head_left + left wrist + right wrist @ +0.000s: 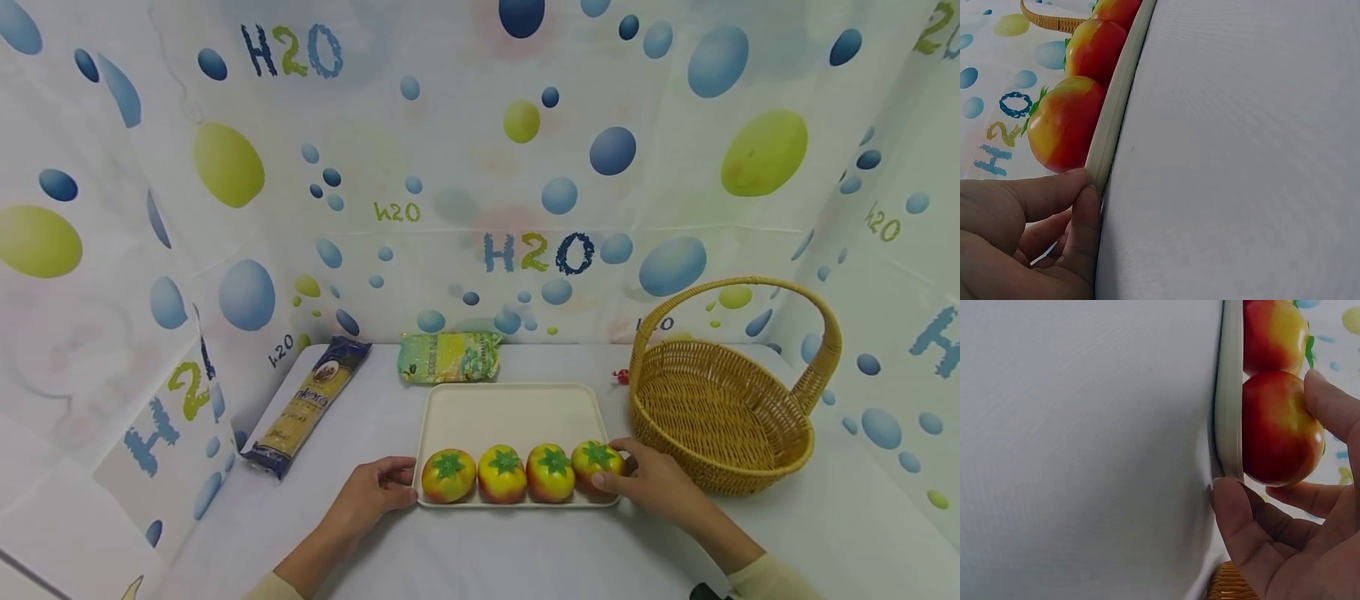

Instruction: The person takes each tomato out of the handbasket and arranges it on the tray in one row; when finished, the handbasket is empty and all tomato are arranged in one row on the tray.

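Note:
A cream rectangular tray (513, 408) lies on the white table, with several yellow-red tomatoes (502, 473) with green leafy tops in a row along its front edge. My left hand (377, 487) is at the tray's left front corner. In the left wrist view, thumb and finger (1054, 195) pinch the tray's rim beside the nearest tomato (1067, 125). My right hand (654, 482) holds the rightmost tomato (596, 462). The right wrist view shows the thumb (1329, 400) on this tomato (1280, 428), other fingers curled at its side, and one fingertip at the tray's corner.
A wicker basket (720, 475) with a tall handle stands right of the tray. A blue and yellow pasta packet (311, 404) lies at the left. Behind the tray is a green-yellow packet (448, 357), and a small red item (621, 377) lies by the basket. A printed curtain (465, 150) closes the back.

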The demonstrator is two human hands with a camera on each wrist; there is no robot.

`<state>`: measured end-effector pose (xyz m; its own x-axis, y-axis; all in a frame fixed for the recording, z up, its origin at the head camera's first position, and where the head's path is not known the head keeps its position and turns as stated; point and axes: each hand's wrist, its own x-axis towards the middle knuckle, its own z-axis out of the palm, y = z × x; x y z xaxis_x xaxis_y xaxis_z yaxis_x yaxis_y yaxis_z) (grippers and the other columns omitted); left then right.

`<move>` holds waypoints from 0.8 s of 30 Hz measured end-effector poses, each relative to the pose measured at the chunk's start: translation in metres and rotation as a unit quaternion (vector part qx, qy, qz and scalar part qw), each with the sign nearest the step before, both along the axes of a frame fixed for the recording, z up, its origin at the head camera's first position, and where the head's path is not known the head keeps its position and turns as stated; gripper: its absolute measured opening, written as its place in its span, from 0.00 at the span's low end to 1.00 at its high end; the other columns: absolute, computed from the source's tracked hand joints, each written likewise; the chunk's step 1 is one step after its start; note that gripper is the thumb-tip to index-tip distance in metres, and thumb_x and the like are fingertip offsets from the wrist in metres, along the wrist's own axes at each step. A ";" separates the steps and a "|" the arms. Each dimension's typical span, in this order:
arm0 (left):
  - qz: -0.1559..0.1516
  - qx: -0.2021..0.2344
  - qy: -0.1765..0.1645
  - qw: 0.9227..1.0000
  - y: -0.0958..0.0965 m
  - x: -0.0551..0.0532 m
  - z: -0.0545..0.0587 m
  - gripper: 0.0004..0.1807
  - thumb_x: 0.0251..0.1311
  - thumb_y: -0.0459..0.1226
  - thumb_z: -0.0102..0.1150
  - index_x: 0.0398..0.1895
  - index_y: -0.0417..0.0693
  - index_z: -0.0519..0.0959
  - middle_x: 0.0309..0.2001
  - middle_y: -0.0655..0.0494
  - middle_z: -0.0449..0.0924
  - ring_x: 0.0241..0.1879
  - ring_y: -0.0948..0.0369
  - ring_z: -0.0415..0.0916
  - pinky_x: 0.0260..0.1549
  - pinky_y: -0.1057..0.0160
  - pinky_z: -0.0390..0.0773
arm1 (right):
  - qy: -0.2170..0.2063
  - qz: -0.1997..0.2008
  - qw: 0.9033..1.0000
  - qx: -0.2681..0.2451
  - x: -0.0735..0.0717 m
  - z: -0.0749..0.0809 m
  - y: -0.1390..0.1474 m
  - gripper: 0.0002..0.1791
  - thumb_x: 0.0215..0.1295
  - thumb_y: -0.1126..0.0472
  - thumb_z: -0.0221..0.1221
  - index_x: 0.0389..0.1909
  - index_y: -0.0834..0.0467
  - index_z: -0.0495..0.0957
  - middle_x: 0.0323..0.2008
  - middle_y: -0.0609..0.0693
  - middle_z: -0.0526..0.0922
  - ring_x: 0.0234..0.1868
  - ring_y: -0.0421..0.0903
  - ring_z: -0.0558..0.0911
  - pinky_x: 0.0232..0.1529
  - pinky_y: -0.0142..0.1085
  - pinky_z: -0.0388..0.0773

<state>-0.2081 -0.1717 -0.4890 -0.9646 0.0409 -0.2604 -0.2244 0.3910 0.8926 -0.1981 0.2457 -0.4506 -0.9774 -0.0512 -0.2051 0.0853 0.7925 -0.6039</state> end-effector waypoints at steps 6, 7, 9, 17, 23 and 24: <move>0.000 -0.005 0.004 1.000 -0.001 -0.002 0.000 0.31 0.50 0.28 0.75 0.61 0.38 0.79 0.45 0.52 0.83 0.39 0.59 0.79 0.41 0.60 0.84 | 0.003 0.003 1.000 -0.005 0.001 0.001 0.000 0.48 0.53 0.35 0.71 0.68 0.60 0.72 0.45 0.53 0.85 0.40 0.45 0.81 0.37 0.42 0.80; 0.001 -0.005 0.004 1.000 -0.001 -0.001 0.000 0.31 0.50 0.28 0.75 0.61 0.38 0.79 0.45 0.52 0.83 0.39 0.59 0.79 0.41 0.60 0.84 | 0.004 0.003 1.000 -0.005 0.001 0.001 0.000 0.48 0.53 0.35 0.72 0.68 0.60 0.72 0.45 0.53 0.85 0.41 0.45 0.81 0.37 0.42 0.80; 0.002 -0.006 0.002 1.000 -0.001 -0.001 0.001 0.30 0.51 0.27 0.75 0.61 0.38 0.79 0.44 0.52 0.83 0.39 0.59 0.79 0.42 0.60 0.84 | 0.007 0.004 1.000 -0.008 0.002 0.001 0.000 0.48 0.53 0.36 0.72 0.68 0.61 0.72 0.44 0.53 0.85 0.41 0.45 0.81 0.38 0.42 0.80; -0.001 -0.006 -0.004 1.000 0.000 0.000 0.005 0.30 0.51 0.27 0.74 0.61 0.38 0.79 0.44 0.52 0.83 0.40 0.58 0.78 0.42 0.60 0.83 | 0.023 0.007 1.000 0.007 0.008 0.012 0.005 0.51 0.53 0.34 0.71 0.71 0.61 0.69 0.46 0.53 0.85 0.46 0.48 0.83 0.42 0.47 0.82; 0.000 -0.007 -0.006 1.000 -0.001 -0.001 0.008 0.29 0.52 0.27 0.73 0.61 0.38 0.79 0.45 0.51 0.83 0.42 0.58 0.78 0.42 0.60 0.83 | 0.047 0.011 0.999 0.003 0.009 0.025 0.005 0.48 0.57 0.34 0.69 0.71 0.60 0.69 0.51 0.56 0.84 0.49 0.51 0.83 0.45 0.49 0.83; -0.001 -0.009 -0.007 1.000 -0.001 -0.001 0.009 0.29 0.52 0.27 0.73 0.61 0.38 0.79 0.45 0.52 0.83 0.42 0.58 0.78 0.42 0.60 0.83 | 0.053 0.013 0.999 0.001 0.009 0.026 0.005 0.47 0.58 0.35 0.68 0.71 0.60 0.70 0.52 0.57 0.83 0.49 0.51 0.83 0.45 0.49 0.83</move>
